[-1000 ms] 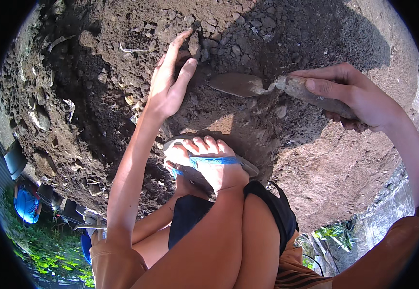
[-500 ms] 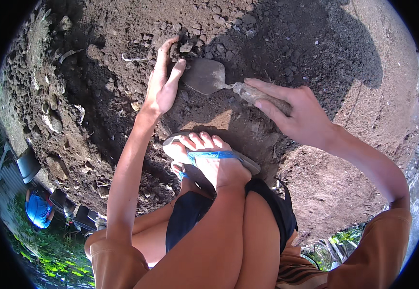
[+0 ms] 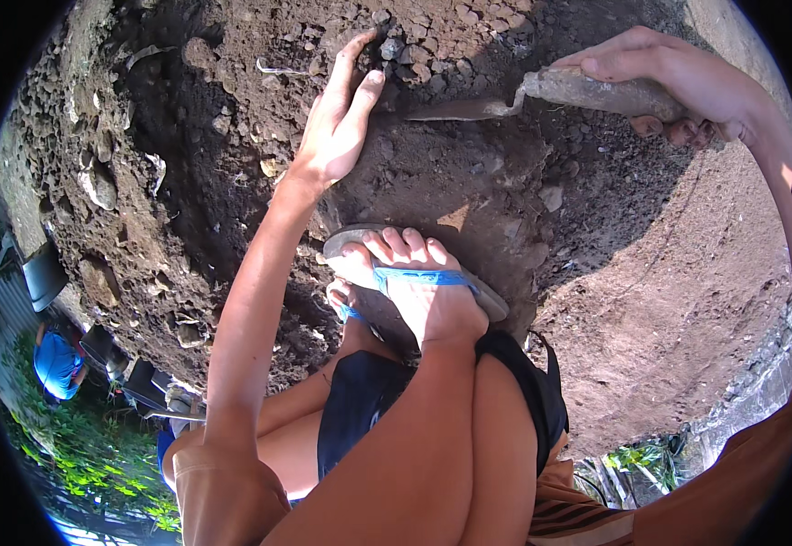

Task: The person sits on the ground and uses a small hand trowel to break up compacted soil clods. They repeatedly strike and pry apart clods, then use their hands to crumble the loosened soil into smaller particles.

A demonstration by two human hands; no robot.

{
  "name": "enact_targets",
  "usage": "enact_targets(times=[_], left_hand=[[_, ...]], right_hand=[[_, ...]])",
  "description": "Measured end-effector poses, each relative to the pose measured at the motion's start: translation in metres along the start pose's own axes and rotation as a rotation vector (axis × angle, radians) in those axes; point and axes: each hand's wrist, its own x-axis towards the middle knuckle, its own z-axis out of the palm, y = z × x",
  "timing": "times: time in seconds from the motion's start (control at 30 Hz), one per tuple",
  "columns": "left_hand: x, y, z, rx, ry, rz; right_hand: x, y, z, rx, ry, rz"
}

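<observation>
My right hand (image 3: pixel 665 77) is wrapped round the thick, dirt-caked handle of a trowel (image 3: pixel 471 111). The trowel's blade is turned nearly edge-on and points left, low over the dark soil. My left hand (image 3: pixel 340 123) rests at the soil, left of the blade tip, with its thumb and fingers spread apart and nothing held. Small grey clods (image 3: pixel 392 47) lie just beyond its fingertips. A gap separates the left thumb from the blade.
My foot in a blue-strapped flip-flop (image 3: pixel 432 282) stands just below the scraped soil. Rough lumpy earth with stones (image 3: pixel 100 282) lies left. Smoother sunlit ground (image 3: pixel 651 337) spreads to the right. A person in blue (image 3: pixel 59 364) is at the far left, near green plants (image 3: pixel 96 464).
My right hand has moved up and right with the trowel, and its blade has tipped from flat to edge-on. Clods by my left hand are now clear of its fingers.
</observation>
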Motion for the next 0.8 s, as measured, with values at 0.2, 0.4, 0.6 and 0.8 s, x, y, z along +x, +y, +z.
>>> enact_targets(times=[0.2, 0.4, 0.6, 0.8], left_hand=[[-0.001, 0.000, 0.002, 0.005, 0.013, -0.050], [0.001, -0.003, 0.004, 0.013, 0.058, 0.004], [0.003, -0.032, -0.004, -0.287, 0.379, 0.024], [0.004, -0.049, -0.012, -0.182, 0.392, -0.121]], right_hand=[[0.006, -0.043, -0.001, -0.094, -0.141, 0.112], [-0.031, -0.035, 0.057, 0.593, -0.374, 0.151], [0.009, -0.049, 0.145, 0.441, 0.076, -0.451], [-0.002, -0.055, 0.097, 0.413, 0.122, -0.439]])
